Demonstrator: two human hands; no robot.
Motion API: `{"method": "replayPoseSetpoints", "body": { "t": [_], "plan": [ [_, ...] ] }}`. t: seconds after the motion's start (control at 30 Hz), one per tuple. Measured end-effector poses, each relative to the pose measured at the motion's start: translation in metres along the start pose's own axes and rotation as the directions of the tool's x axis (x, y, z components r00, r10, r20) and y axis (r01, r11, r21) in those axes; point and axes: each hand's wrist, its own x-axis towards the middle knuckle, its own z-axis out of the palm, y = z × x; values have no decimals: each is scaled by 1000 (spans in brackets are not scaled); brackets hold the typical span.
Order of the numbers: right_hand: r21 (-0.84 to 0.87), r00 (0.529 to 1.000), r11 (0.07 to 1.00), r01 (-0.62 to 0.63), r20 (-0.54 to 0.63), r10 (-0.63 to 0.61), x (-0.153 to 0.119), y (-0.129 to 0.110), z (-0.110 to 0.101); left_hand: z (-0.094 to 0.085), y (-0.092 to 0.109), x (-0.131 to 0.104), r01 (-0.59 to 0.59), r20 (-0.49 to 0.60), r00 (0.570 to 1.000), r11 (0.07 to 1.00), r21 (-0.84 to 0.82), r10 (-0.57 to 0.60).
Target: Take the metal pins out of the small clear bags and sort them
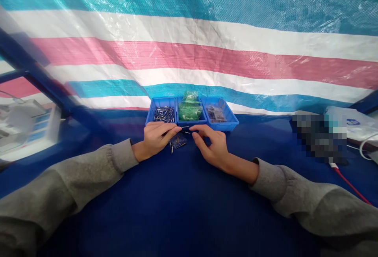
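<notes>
My left hand pinches a thin dark metal rod between thumb and fingers, just in front of the blue bins. The rod points right, toward my right hand. That hand is curled with thumb and index fingertip slightly apart, close to the rod's end, and nothing shows between them. Below my left fingertips lies a small clear plastic bag with small pieces on or in it. Beside it on the table rests a loose metal piece. Another thin piece near the fingertips is too small to name.
Three joined blue bins stand at the back: the left bin has many metal rods, the middle one green plastic packets, the right one small clear bags. A pixelated dark object, a red cable and a white plastic bag lie right.
</notes>
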Motion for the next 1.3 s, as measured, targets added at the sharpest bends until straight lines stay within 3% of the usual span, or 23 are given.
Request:
{"method": "replayPoseSetpoints", "body": {
  "t": [0.33,0.77,0.87,0.97,1.03,1.1,1.17,1.23,1.3],
  "plan": [
    [35,1000,999,-26,15,26,1,1,-1,0,-1,-1,-27,36,999,999,-18,27],
    [8,997,999,52,59,-53,2,2,3,-2,3,2,-32,70,997,994,-109,40],
    [13,996,999,48,81,-49,2,3,3,-5,0,6,-62,13,998,994,-84,64],
    [5,994,1000,27,102,-28,1,3,3,-6,-12,14,61,-77,995,996,67,-56],
    [-7,993,1000,15,119,-14,1,4,3,-6,-21,20,177,10,984,975,135,-180],
    [-14,989,1000,12,148,-10,0,5,4,-5,-27,23,272,140,942,938,215,-305],
    [-22,981,999,28,193,-23,0,5,4,-5,-25,24,324,175,913,917,234,-368],
    [-49,966,997,62,254,-47,0,6,4,-5,-18,23,281,135,942,941,187,-308],
    [-102,945,990,97,320,-59,0,6,5,-5,-8,20,148,65,985,981,125,-157]
  ]
}}
